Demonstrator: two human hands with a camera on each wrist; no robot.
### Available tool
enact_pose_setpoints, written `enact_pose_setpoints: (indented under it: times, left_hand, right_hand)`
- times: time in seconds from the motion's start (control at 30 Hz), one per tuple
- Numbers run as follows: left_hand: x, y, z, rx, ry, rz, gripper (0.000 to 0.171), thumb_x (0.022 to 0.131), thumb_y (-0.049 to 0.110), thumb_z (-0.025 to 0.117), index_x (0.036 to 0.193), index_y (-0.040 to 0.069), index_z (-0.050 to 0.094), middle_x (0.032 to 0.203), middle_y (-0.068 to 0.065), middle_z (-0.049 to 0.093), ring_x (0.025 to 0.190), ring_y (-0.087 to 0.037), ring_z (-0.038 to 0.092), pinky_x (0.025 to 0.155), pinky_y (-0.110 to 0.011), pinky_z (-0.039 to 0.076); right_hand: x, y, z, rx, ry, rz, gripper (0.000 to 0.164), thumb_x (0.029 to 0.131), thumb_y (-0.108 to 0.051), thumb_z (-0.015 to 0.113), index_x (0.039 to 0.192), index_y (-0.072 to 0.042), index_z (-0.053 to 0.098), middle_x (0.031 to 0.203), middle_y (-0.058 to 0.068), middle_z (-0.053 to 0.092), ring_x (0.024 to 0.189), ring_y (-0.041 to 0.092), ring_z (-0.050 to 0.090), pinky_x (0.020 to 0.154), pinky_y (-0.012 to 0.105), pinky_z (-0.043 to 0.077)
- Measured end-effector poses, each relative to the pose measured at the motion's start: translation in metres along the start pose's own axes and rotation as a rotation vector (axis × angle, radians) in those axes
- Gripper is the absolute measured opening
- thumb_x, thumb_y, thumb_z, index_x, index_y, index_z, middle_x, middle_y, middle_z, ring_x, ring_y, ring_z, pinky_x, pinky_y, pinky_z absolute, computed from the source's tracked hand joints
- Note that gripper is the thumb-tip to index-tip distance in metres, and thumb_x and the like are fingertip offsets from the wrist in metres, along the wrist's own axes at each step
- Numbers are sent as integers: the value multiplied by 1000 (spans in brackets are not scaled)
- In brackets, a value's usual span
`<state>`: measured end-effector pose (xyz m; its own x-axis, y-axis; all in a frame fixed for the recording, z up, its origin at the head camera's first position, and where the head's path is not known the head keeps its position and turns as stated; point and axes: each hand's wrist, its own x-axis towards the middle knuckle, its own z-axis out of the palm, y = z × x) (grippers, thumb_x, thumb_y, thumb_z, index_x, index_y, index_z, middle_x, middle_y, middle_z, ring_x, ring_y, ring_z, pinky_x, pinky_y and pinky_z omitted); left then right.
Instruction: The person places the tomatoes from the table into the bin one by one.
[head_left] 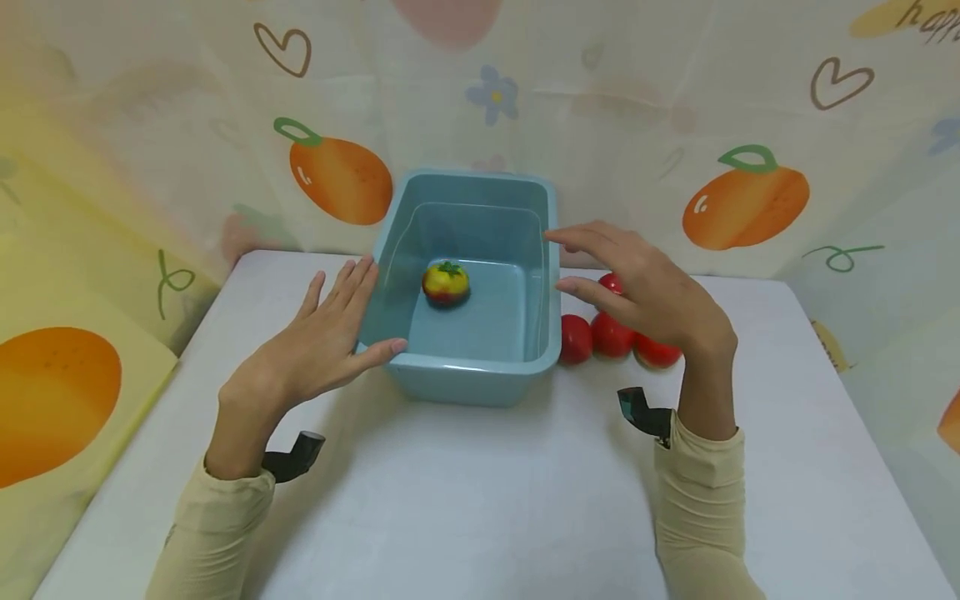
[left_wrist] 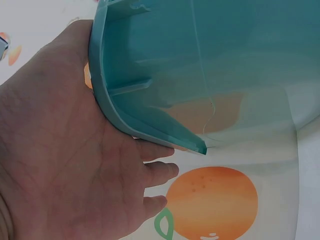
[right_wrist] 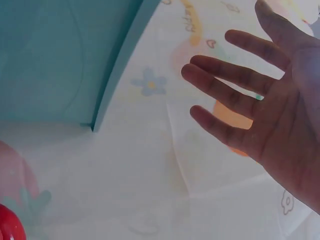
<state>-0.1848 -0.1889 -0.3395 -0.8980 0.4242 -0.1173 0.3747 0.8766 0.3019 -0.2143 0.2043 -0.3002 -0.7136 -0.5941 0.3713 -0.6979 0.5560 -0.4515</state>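
Observation:
A light blue plastic bin stands on the table. Inside it, on the floor, sits one small yellow-and-red fruit with a green leafy top. My left hand lies along the bin's left rim, fingers straight and thumb over the near left corner; in the left wrist view the palm faces the bin's rim. My right hand hovers by the right rim with straight fingers, its palm bare in the right wrist view. Several red round fruits lie under that hand, partly hidden.
A white table carries the bin and red fruits. Behind it hangs a cream cloth printed with oranges, hearts and flowers, close to the bin's far end. A yellowish cloth borders the left side.

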Motion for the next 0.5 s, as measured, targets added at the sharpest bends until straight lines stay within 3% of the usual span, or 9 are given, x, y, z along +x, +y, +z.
enact_pose_setpoints:
  times: [0.23, 0.5]
  left_hand:
    - [1, 1, -2, -23, -9, 8, 101, 104, 64, 46, 167, 6, -7, 178, -9, -9, 166, -35, -6, 133, -59, -11]
    - [0, 1, -3, -26, -16, 6, 102, 103, 64, 47, 167, 6, -8, 178, -11, -8, 166, -35, -6, 133, -59, -11]
  right_hand:
    - [-2, 7, -6, -52, 51, -21, 53, 99, -12, 70, 150, -11, 56, 142, 9, 65, 126, 27, 64, 108, 55, 54]
    - [-5, 12, -7, -54, 50, 15, 53, 99, -13, 69, 150, -10, 55, 141, 11, 66, 125, 29, 64, 107, 55, 55]
